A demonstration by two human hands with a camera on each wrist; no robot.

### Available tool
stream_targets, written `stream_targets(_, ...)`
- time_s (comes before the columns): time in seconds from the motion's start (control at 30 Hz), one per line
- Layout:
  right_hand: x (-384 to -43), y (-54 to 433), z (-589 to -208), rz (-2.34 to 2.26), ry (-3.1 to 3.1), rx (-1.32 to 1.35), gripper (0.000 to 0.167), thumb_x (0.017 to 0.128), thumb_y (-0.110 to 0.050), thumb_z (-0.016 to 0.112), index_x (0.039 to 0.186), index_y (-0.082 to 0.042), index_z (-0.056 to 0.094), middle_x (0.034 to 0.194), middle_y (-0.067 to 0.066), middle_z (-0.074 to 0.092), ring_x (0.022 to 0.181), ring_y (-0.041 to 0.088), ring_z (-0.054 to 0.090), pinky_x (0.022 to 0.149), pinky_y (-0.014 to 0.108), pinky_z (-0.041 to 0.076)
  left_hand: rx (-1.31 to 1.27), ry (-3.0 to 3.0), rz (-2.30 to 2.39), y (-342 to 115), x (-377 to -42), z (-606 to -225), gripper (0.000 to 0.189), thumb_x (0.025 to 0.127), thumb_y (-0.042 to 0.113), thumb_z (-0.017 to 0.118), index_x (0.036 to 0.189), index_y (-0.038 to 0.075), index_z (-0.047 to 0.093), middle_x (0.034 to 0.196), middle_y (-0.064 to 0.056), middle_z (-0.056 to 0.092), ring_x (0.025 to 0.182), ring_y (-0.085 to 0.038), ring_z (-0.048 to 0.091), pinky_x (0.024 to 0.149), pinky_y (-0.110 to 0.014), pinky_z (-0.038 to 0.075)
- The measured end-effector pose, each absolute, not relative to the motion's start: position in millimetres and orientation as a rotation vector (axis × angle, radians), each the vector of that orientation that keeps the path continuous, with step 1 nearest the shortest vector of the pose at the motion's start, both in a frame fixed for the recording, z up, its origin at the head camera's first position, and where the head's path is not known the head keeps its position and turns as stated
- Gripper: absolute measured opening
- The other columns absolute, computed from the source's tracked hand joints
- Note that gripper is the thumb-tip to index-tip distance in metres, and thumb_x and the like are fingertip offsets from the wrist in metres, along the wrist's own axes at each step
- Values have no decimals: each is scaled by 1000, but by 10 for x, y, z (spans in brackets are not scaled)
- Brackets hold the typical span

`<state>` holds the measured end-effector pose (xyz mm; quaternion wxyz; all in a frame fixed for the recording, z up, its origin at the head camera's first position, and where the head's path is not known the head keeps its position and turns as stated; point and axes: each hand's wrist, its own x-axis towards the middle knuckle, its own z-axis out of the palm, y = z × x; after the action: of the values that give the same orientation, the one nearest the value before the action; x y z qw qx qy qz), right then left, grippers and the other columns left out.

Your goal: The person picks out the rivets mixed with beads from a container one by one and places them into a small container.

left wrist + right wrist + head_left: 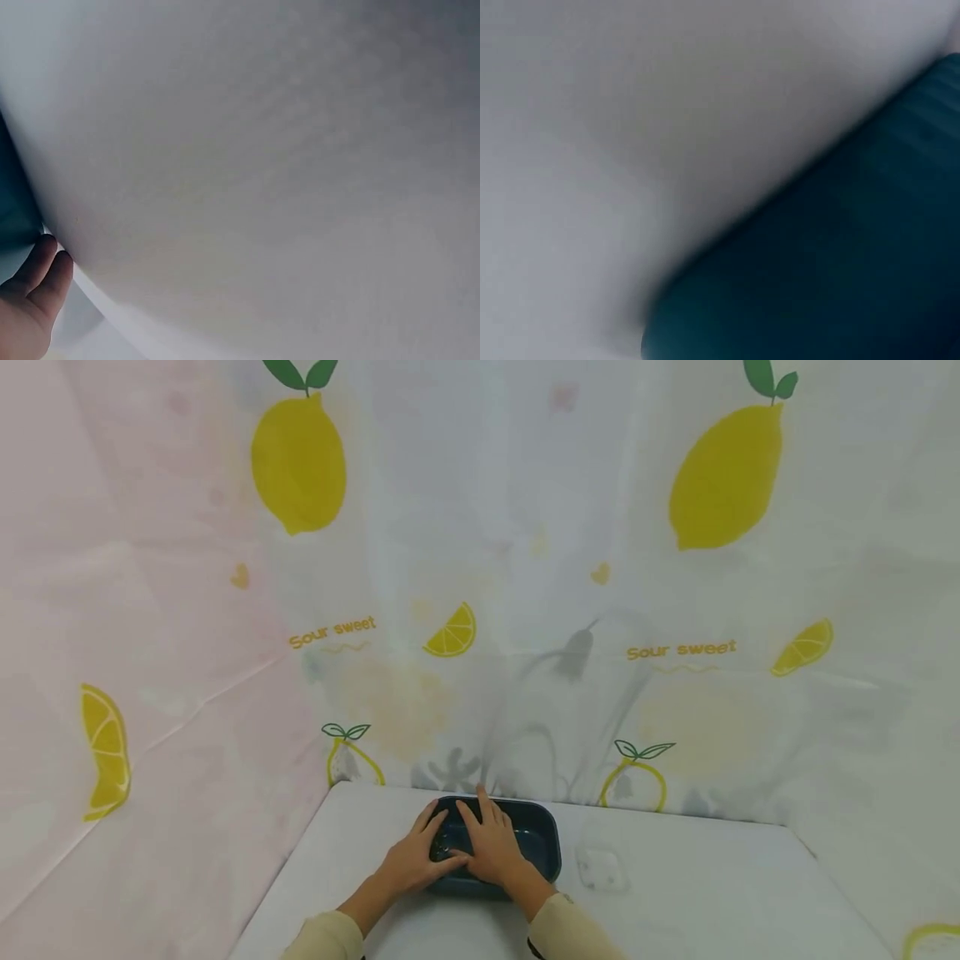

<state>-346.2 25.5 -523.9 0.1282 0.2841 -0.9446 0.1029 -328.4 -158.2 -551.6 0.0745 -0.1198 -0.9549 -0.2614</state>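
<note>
A dark blue rectangular dish [540, 842] with rounded corners sits on the white table. At its left end is my left hand [411, 860], with fingers spread over the rim. The left wrist view shows the fingers [51, 285] fairly straight, close beside the dish's side [13, 195]. My right hand [493, 847] reaches across the middle of the dish, fingers pointing to the far rim. Both thumbs meet, or nearly so, above the dish. Small glints show inside near the left hand; what they are is too small to tell. The right wrist view has the dish's outer wall [817, 262] but not the fingers.
Right of the dish lies a small clear, flat-looking object [602, 868] on the white table [697, 893]. A lemon-printed cloth [510, 527] hangs behind the table and along its sides.
</note>
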Motion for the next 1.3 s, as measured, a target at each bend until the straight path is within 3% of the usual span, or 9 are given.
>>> stream_targets(0.43, -3582, 161, -5368, 538, -2655, 811, 73, 83, -44, 77, 142, -11, 49, 146, 22, 42, 124, 41, 51, 89, 56, 51, -331, -2869, -697, -1556, -3252, -5447, 94, 92, 69, 49, 156, 5, 28, 164, -13, 23, 111, -32, 65, 78, -50, 54)
stream_targets(0.73, -3675, 130, -5376, 491, -2416, 870, 42, 82, -29, 81, 116, -9, 66, 108, 8, 58, 90, 22, 61, 72, 35, 56, -347, -2912, -694, -1553, -3262, -5378, 97, 89, 70, 52, 157, 5, 26, 165, -12, 21, 103, -29, 67, 68, -40, 54)
stream_targets(0.83, -3671, 119, -5371, 557, -2532, 879, 42, 84, -29, 80, 117, -9, 66, 109, 6, 59, 92, 20, 63, 75, 34, 56, -344, -2907, -680, -1561, -3253, -5381, 95, 90, 69, 52, 156, 5, 27, 164, -13, 21, 101, -29, 68, 63, -38, 52)
stream_targets(1.07, -3747, 69, -5322, 657, -2705, 830, 44, 84, -26, 80, 121, -8, 64, 112, 8, 60, 97, 24, 66, 82, 41, 55, -346, -2879, -578, -1574, -3326, -5328, 98, 90, 71, 50, 155, 2, 27, 165, -13, 21, 105, -30, 67, 68, -43, 54)
stream_targets(1.3, -3727, 26, -5384, 656, -2848, 856, 36, 87, -24, 75, 118, -7, 67, 110, 9, 65, 102, 25, 64, 87, 42, 54, -318, -2926, -606, -1564, -3290, -5401, 98, 90, 72, 48, 155, 2, 27, 164, -13, 22, 110, -30, 66, 68, -44, 54)
